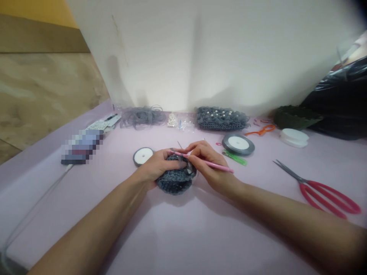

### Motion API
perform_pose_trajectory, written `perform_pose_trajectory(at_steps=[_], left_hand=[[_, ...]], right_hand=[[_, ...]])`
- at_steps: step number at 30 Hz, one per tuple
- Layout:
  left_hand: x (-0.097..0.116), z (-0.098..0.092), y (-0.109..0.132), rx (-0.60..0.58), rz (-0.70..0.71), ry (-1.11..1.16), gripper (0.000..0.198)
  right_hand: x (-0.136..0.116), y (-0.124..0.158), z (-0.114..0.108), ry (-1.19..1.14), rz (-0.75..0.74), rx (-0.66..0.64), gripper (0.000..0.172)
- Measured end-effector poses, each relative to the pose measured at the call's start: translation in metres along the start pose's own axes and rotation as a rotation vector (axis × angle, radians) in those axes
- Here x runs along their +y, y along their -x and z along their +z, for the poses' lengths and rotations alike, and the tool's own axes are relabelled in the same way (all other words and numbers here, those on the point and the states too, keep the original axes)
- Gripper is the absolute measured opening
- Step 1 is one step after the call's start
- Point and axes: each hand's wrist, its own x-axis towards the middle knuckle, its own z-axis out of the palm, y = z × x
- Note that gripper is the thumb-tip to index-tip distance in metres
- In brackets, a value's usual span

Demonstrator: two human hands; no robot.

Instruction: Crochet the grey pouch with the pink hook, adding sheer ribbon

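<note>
My left hand [156, 166] is shut around a grey crocheted piece [175, 182], which is rounded and has a grey ribbon running through its top. My right hand [210, 164] holds a pink crochet hook [210, 163] like a pencil, with its tip reaching across to my left fingers. The hook's tip is hidden among those fingers. Just behind my left hand lies a spool of grey ribbon [142, 156], partly covered by it.
On the lilac table cover [183, 236] lie red-handled scissors [323, 194], a second ribbon spool [237, 144], a pearl-studded grey crocheted pouch [221, 118], loose grey ribbon [143, 117] and a green crocheted piece [295, 117]. A black plastic bag [338, 99] stands at the right.
</note>
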Motion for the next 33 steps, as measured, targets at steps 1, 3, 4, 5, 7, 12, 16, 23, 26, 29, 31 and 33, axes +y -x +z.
perform_pose_trajectory(at_steps=[1,3,4,5,7,12,16,23,26,29,31,33], left_hand=[[-0.002,0.001,-0.001,0.020,0.005,-0.008,0.053],[-0.004,0.003,-0.001,0.066,0.029,-0.047,0.055],[-0.005,0.004,-0.002,0.083,0.046,-0.066,0.055],[-0.006,0.004,-0.002,0.097,0.062,-0.081,0.056],[-0.006,0.005,-0.002,0.126,0.072,-0.107,0.058],[-0.007,0.005,-0.002,0.178,0.050,-0.193,0.061],[-0.006,-0.006,-0.003,0.200,0.104,-0.384,0.079],[0.003,-0.027,-0.003,0.158,0.162,-0.805,0.100],[0.008,-0.029,0.000,0.180,0.250,-0.968,0.100],[0.008,-0.024,0.003,0.160,0.325,-0.846,0.091],[0.007,-0.016,0.004,0.112,0.326,-0.673,0.087],[0.004,-0.006,0.004,0.076,0.297,-0.508,0.087]], right_hand=[[0.000,-0.001,-0.001,0.049,-0.025,0.009,0.021],[-0.003,-0.003,-0.003,0.121,0.003,-0.004,0.021],[-0.005,-0.004,-0.005,0.132,0.053,-0.020,0.021],[-0.008,-0.005,-0.006,0.128,0.126,-0.044,0.021],[-0.014,-0.005,-0.007,0.088,0.279,-0.112,0.025],[-0.016,-0.003,-0.003,0.048,0.377,-0.199,0.035],[-0.012,-0.005,-0.004,-0.010,0.335,-0.153,0.032],[-0.014,-0.008,-0.010,-0.134,0.387,-0.215,0.033],[-0.012,-0.007,-0.010,-0.190,0.403,-0.224,0.033],[-0.010,-0.007,-0.010,-0.213,0.401,-0.196,0.034],[-0.010,-0.007,-0.009,-0.178,0.372,-0.171,0.035],[-0.010,-0.007,-0.009,-0.104,0.323,-0.142,0.035]])
